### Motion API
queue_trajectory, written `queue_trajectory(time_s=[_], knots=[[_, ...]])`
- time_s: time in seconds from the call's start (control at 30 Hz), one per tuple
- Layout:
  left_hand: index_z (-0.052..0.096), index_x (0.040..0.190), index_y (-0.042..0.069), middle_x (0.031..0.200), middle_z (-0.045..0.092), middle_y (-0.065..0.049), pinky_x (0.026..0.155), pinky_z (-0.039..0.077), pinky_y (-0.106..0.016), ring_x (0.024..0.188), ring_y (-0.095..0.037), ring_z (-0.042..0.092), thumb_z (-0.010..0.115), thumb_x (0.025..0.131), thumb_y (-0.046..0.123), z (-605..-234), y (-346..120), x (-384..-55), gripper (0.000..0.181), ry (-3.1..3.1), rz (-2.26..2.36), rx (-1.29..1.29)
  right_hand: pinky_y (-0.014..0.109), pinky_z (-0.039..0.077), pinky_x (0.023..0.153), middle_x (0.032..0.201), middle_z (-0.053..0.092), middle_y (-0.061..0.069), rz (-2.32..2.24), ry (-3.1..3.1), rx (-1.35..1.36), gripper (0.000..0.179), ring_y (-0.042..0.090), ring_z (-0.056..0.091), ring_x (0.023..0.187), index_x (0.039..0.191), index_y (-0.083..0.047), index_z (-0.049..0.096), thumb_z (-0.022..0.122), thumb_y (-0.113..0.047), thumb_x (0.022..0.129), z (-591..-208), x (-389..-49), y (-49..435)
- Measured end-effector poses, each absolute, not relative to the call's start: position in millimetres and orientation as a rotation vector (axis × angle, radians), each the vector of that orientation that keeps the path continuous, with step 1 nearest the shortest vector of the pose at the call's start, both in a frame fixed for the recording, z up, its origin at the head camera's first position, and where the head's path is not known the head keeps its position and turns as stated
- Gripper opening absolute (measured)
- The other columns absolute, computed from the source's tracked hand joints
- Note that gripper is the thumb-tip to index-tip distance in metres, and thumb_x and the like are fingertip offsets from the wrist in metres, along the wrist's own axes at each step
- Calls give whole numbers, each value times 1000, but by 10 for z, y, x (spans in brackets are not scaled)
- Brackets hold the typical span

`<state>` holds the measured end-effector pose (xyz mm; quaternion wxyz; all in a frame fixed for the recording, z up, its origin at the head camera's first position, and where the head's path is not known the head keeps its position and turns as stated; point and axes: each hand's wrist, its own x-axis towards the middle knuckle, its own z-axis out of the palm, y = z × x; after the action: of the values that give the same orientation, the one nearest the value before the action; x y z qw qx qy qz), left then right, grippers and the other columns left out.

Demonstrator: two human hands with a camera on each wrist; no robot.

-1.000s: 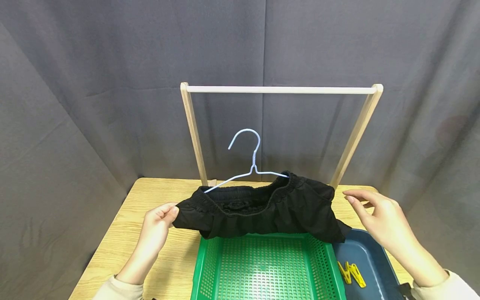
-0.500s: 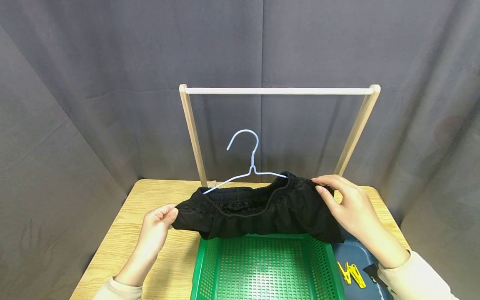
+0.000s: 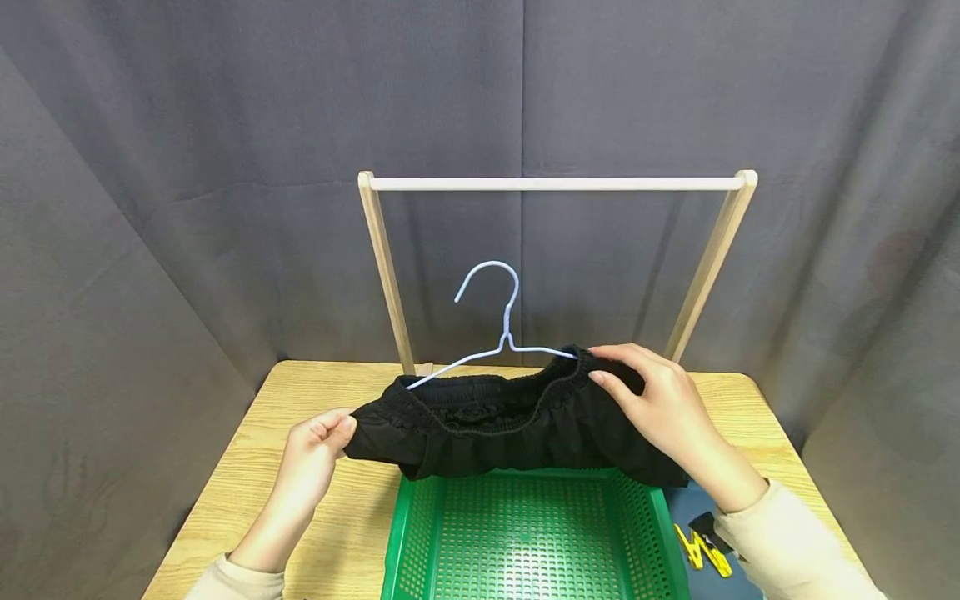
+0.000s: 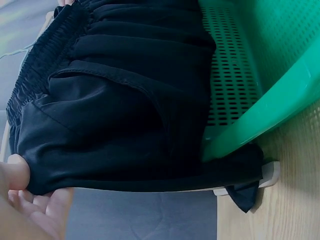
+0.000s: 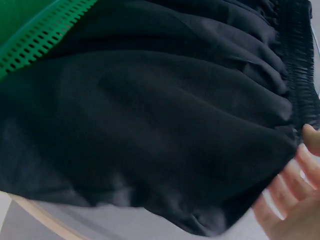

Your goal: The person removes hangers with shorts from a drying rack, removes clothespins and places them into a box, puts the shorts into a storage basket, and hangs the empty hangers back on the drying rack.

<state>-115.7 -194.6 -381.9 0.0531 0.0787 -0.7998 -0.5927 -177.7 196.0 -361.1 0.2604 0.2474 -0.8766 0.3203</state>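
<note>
Black shorts [image 3: 487, 450] with a gathered elastic waistband hang spread between my hands, over the back of the green basket. A pale blue wire hanger [image 3: 506, 337] is inside the waistband, its hook and shoulders showing above the cloth. My left hand [image 3: 315, 446] pinches the shorts' left side between thumb and fingers; the left wrist view shows this grip [image 4: 37, 200] below the waistband. At the right end of the waistband, my right hand [image 3: 652, 396] has its thumb on the front and its fingers behind the cloth, as in the right wrist view [image 5: 295, 192].
A green perforated basket [image 3: 397, 542] stands on the wooden table [image 3: 315, 392]. To its right, partly under my sleeve, is a blue tray [image 3: 708, 575] with yellow clothespins [image 3: 701, 550]. Behind the shorts stands a wooden rack [image 3: 555, 183] with a white bar, in front of grey curtains.
My right hand has moved left from beside the shorts to the right end of the waistband. My left hand, the shorts and the hanger have stayed almost still.
</note>
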Motion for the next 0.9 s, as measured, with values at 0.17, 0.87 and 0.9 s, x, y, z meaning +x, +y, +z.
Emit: queue_trajectory(time_s=[0.17,0.87,0.9], knots=[[66,110,-13,97,71,-7,79,49,-20,87,-2,61,51,102,3,-3831,-1963,-1166,24,-2421,-1811,222,27,49,79,96,73,-3,926,-2277,675,26,18,69,89,106,-11,75,80,-4,81,-3687,-1796,1918],[72,113,14,109,72,-5,81,51,-44,91,-24,67,78,86,25,-3604,-1895,-1264,30,-2608,-963,-308,17,46,70,83,71,2,1297,-2018,647,25,7,62,77,95,-6,78,79,11,76,-3724,-1779,1861],[72,110,12,105,73,-5,79,52,-45,87,-25,67,79,85,23,-3591,-1880,-1285,29,-2598,-909,-342,17,45,70,83,71,1,1299,-2022,645,25,6,62,78,95,-6,78,79,11,76,-3728,-1781,1860]])
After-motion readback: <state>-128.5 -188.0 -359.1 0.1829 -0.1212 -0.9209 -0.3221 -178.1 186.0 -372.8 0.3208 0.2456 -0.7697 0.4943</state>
